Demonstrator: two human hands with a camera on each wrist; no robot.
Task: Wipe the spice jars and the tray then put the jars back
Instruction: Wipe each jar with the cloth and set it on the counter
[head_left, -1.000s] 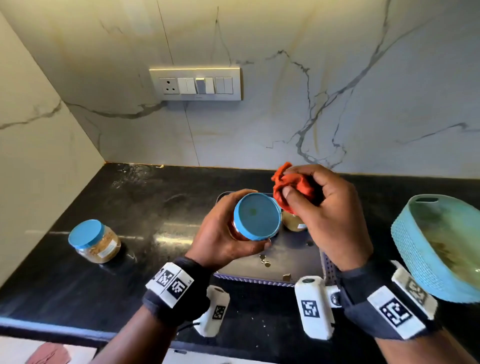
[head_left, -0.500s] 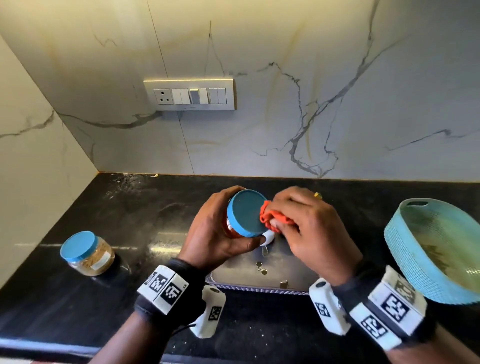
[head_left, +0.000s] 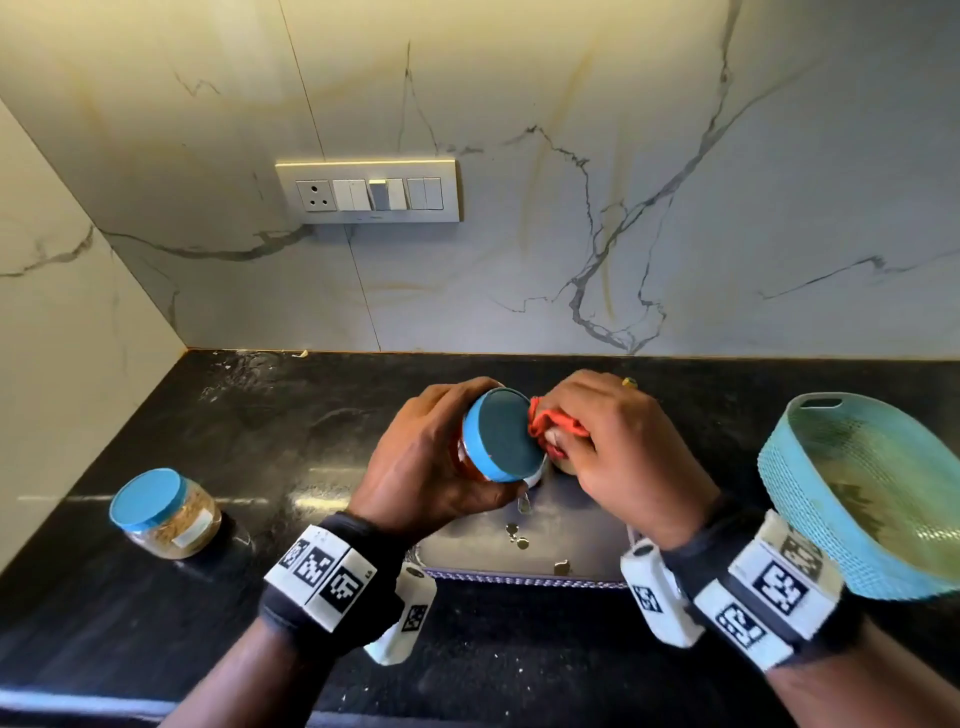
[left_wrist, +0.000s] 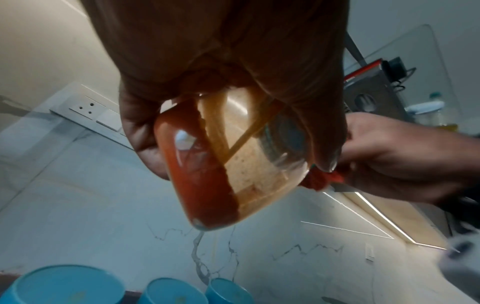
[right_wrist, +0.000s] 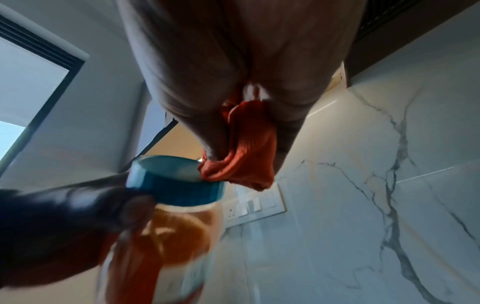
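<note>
My left hand (head_left: 441, 462) grips a clear spice jar (left_wrist: 223, 164) of red powder with a blue lid (head_left: 503, 435), held tilted above the steel tray (head_left: 467, 540). My right hand (head_left: 613, 447) holds a bunched orange cloth (head_left: 556, 423) against the lid's right edge; the right wrist view shows the cloth (right_wrist: 244, 156) touching the lid's rim (right_wrist: 176, 185). A second blue-lidded jar (head_left: 163, 512) of brownish spice stands on the black counter at left. Behind my right hand another jar is mostly hidden. The left wrist view shows blue lids (left_wrist: 64, 286) at its bottom edge.
A light blue plastic basket (head_left: 857, 499) sits tilted at the right, close to my right wrist. The black counter (head_left: 260, 426) meets marble walls at the back and left; a switch panel (head_left: 369, 192) is on the back wall. Small crumbs lie on the tray.
My right hand has brought the cloth down from above the jar to the right edge of the lid. My left hand has tilted the jar so its lid faces more rightward.
</note>
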